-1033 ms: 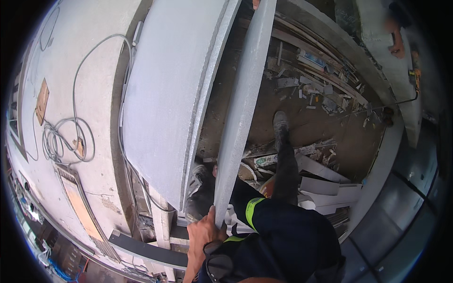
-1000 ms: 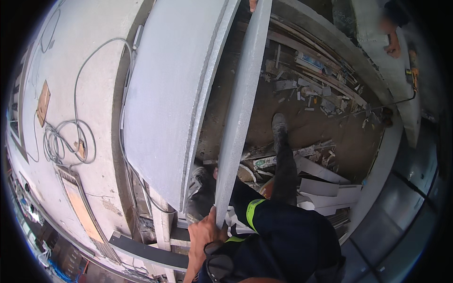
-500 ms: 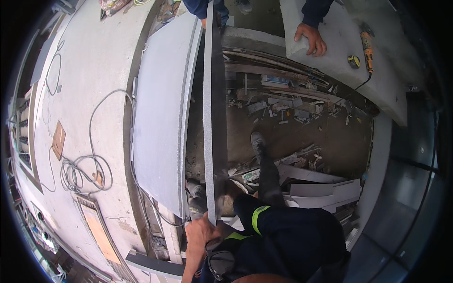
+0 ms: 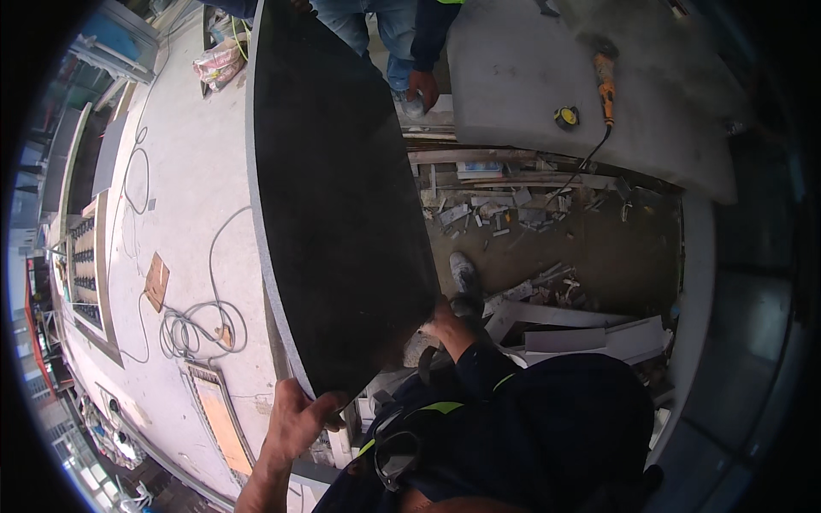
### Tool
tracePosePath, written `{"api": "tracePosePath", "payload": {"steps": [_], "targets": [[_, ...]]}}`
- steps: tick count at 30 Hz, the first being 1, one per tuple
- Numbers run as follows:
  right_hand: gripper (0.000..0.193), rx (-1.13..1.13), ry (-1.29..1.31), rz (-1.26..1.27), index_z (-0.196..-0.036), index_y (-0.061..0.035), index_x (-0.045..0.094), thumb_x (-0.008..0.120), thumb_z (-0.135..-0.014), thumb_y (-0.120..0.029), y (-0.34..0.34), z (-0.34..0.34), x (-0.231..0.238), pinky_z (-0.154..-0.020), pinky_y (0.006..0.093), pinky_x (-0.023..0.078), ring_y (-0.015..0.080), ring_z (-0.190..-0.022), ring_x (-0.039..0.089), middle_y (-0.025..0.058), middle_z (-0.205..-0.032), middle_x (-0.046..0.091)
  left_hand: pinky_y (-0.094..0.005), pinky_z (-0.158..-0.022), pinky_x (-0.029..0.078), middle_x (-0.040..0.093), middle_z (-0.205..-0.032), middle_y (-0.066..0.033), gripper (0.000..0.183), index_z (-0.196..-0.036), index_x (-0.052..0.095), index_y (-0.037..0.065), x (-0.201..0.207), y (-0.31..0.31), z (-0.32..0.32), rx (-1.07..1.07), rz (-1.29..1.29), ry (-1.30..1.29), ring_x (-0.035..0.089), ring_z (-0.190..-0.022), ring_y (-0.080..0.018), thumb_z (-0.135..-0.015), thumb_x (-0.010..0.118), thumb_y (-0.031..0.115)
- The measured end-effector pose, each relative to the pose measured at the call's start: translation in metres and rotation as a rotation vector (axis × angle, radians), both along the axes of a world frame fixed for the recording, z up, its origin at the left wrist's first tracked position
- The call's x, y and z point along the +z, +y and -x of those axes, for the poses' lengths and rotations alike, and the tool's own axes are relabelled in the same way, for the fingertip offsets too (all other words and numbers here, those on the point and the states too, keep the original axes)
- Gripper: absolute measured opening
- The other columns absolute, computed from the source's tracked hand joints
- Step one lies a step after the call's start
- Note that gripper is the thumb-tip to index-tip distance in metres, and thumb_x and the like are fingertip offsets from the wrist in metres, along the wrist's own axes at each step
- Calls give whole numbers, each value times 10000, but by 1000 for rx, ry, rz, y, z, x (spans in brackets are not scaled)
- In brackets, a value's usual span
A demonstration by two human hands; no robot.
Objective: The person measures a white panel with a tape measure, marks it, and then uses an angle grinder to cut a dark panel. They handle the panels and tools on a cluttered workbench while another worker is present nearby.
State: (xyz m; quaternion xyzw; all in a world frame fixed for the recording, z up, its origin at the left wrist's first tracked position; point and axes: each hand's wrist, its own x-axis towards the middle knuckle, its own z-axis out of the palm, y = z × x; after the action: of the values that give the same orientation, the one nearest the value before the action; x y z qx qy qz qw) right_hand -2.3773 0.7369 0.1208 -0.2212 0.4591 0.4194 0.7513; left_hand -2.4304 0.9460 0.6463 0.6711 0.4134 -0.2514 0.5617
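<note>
Head view: large dark slab held up between both hands, stretching away from them toward another person's hand at its far end. Left hand clasped around the near lower corner; right hand gripping the near right edge. Coiled cable on the pale floor left of the left hand. Orange grinder on a grey slab far beyond the right hand.

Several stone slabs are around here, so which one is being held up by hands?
The big black slab, dark and glossy, gripped at its near end by the left hand and right hand. The pale grey slab lies flat with tools on it.
</note>
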Motion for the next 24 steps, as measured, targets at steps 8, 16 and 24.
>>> {"api": "tracePosePath", "payload": {"steps": [8, 16, 24], "targets": [[533, 524, -853, 1, -1569, -28, 473, 332, -1144, -318, 58, -68, 10, -1231, 509, 379, 281, -1479, 493, 145, -1620, 510, -332, -547, 588, 750, -783, -179, 352, -976, 744, -104, 60, -23, -66, 105, -208, 47, 716, -569, -251, -782, 767, 189], [443, 33, 250, 334, -1413, -36, 625, 476, -1086, -295, 74, -81, -30, -1092, 503, 528, 331, -1261, 671, 178, -1425, 658, -339, -494, 580, 696, -727, -156, 402, -979, 696, -102, 44, 92, -61, 208, -153, -44, 699, -531, -276, -673, 726, 157], [567, -114, 145, 545, -1547, -100, 422, 381, -1097, -443, 52, -120, 61, -1171, 580, 387, 351, -1413, 492, 139, -1573, 474, -362, -499, 598, 725, -768, -202, 404, -1011, 688, -122, -4, 222, -40, 140, 21, -156, 724, -549, -309, -694, 747, 122]]}}
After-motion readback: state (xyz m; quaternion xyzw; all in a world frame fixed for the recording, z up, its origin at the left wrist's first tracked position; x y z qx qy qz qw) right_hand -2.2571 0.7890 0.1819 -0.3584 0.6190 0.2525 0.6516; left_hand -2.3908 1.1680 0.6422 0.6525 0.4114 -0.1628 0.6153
